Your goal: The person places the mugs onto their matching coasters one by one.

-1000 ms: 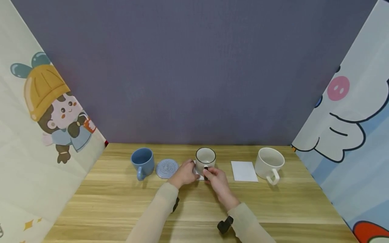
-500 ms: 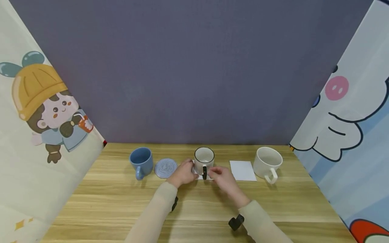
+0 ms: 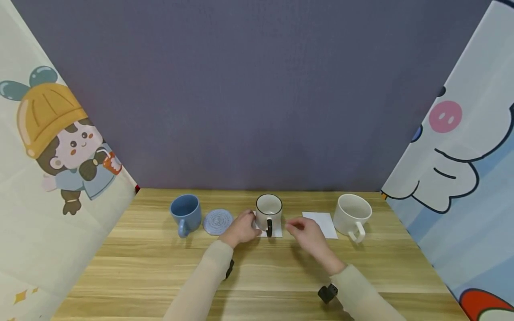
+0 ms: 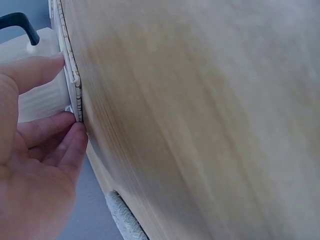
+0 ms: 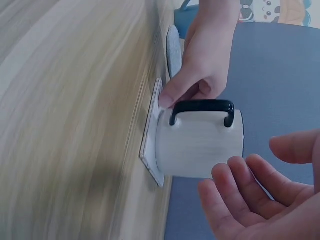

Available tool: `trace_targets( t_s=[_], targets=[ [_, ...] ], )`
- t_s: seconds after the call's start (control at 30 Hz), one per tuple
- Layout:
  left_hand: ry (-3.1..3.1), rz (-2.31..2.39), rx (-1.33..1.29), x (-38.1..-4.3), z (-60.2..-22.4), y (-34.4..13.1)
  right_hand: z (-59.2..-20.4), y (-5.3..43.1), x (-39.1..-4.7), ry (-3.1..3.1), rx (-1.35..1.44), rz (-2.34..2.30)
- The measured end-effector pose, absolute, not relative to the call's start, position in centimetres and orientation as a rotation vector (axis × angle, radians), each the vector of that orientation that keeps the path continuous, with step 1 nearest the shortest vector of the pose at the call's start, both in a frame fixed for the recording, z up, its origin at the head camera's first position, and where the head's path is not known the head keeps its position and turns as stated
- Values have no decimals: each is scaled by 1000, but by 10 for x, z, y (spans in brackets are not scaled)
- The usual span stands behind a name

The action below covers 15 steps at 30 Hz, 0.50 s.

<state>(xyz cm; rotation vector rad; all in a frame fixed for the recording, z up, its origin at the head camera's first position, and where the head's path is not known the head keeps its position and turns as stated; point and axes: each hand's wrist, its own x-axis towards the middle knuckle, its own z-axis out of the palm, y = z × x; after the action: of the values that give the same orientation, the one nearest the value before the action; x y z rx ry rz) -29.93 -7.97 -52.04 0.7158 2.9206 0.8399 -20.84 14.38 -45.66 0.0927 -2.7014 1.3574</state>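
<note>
A white mug (image 3: 267,213) with a dark rim and black handle stands upright on a square white coaster (image 3: 277,232) in the middle of the table. My left hand (image 3: 242,228) grips this coaster at its left side; the left wrist view shows the thumb (image 4: 45,70) on its top and the fingertips (image 4: 77,127) at its edge. My right hand (image 3: 310,235) is apart from the mug, to its right, with nothing in it. Its fingers (image 5: 220,195) are loosely bent, as the right wrist view shows.
Left of my hands lie a round blue-grey coaster (image 3: 217,222) and a blue mug (image 3: 186,213). At right, a second square white coaster (image 3: 321,219) sits beside a larger cream mug (image 3: 352,215). A grey panel (image 3: 257,98) rises behind the wooden table (image 3: 265,285).
My right hand has let go of the black handle and moved right, away from the mug. The left hand stays at the coaster's left side.
</note>
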Motion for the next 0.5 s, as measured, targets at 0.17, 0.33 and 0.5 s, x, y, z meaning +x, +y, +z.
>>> trace_targets(
  t_s=[0.17,0.33,0.5],
  targets=[
    [2910,832,727,-294,-519,-84,-450,146,-196,-2694,126,1257],
    [2894,837,731,-288,-517,-87,-446,151,-184,-2666,151,1177],
    [2897,823,748,-283,-517,-92,-445,156,-171,-2648,152,1112]
  ],
)
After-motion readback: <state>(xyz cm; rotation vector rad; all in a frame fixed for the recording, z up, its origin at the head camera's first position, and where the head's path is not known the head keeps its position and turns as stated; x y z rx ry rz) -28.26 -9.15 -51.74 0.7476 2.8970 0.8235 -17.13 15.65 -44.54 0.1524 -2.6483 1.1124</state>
